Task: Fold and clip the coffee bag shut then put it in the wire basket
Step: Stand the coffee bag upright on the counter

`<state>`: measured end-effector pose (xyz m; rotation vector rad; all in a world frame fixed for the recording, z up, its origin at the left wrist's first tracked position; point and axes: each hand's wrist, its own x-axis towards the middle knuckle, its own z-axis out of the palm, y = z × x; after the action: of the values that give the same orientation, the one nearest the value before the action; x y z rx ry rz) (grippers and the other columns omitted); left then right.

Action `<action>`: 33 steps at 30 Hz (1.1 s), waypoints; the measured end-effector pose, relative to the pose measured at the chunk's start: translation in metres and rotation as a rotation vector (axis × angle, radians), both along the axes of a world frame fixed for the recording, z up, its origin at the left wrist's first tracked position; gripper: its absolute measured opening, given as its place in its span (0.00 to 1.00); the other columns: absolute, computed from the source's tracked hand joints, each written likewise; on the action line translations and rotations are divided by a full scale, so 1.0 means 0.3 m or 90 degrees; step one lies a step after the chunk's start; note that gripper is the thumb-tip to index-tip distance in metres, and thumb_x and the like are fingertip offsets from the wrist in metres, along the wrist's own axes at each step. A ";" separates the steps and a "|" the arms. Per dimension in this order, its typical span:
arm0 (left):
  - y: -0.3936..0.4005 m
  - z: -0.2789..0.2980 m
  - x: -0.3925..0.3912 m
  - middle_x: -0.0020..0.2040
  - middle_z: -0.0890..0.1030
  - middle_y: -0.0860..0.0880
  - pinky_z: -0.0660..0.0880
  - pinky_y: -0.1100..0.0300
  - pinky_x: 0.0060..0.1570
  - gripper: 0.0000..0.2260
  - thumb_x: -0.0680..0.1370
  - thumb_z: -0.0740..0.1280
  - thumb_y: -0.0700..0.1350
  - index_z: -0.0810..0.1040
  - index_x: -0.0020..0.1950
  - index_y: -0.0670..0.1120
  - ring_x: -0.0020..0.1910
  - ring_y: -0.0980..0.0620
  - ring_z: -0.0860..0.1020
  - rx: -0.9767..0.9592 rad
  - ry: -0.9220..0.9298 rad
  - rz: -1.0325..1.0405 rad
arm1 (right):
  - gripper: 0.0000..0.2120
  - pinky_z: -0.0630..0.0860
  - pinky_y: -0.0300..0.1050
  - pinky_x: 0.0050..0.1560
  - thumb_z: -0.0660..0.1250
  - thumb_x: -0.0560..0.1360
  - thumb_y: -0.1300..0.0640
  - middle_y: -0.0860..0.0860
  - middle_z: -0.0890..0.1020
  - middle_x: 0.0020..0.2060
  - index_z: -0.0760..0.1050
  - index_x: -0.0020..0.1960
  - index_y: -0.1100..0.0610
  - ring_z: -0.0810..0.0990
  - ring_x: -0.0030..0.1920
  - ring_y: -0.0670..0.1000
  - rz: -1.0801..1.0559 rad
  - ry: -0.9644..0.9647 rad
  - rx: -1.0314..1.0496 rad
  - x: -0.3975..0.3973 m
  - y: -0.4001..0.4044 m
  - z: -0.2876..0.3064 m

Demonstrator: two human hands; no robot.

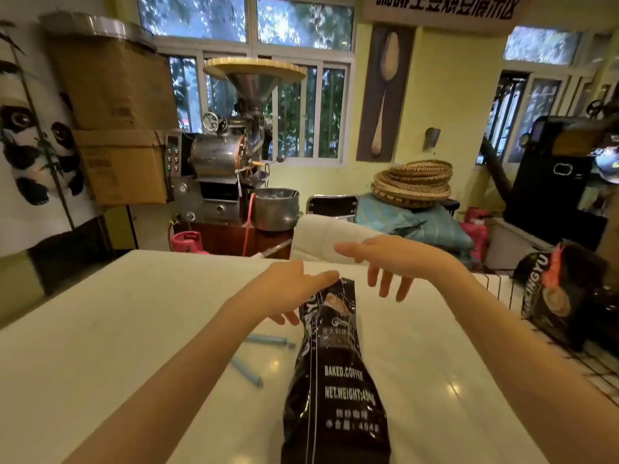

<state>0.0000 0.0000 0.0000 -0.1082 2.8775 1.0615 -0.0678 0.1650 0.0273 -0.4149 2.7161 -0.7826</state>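
The bag (335, 373) lies mid-table (117, 313), its long axis running from the near edge toward the far one, its far top end touching the open left hand (288, 289), while the open right hand (392, 262) hovers just beyond, holding nothing.

Daylight from windows (254, 25); glare spots on table (100, 329); motion blur, edges bowed

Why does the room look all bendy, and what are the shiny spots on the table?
Head view: the wide lens bends straight edges, so walls and the table curve; the shiny spots are light reflected beside the coffee bag; the right hand looks slightly blurred.
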 end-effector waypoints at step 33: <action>-0.029 -0.216 0.044 0.41 0.73 0.61 0.76 0.65 0.38 0.38 0.62 0.73 0.59 0.60 0.67 0.53 0.41 0.62 0.75 0.172 0.032 -0.022 | 0.34 0.82 0.51 0.39 0.68 0.63 0.35 0.53 0.79 0.51 0.66 0.60 0.54 0.81 0.46 0.53 -0.072 -0.026 -0.259 0.097 -0.004 -0.253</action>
<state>0.0131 -0.0088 -0.0647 -0.0168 2.7331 1.4515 -0.0387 0.1639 -0.0487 -0.3257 2.5539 -1.3664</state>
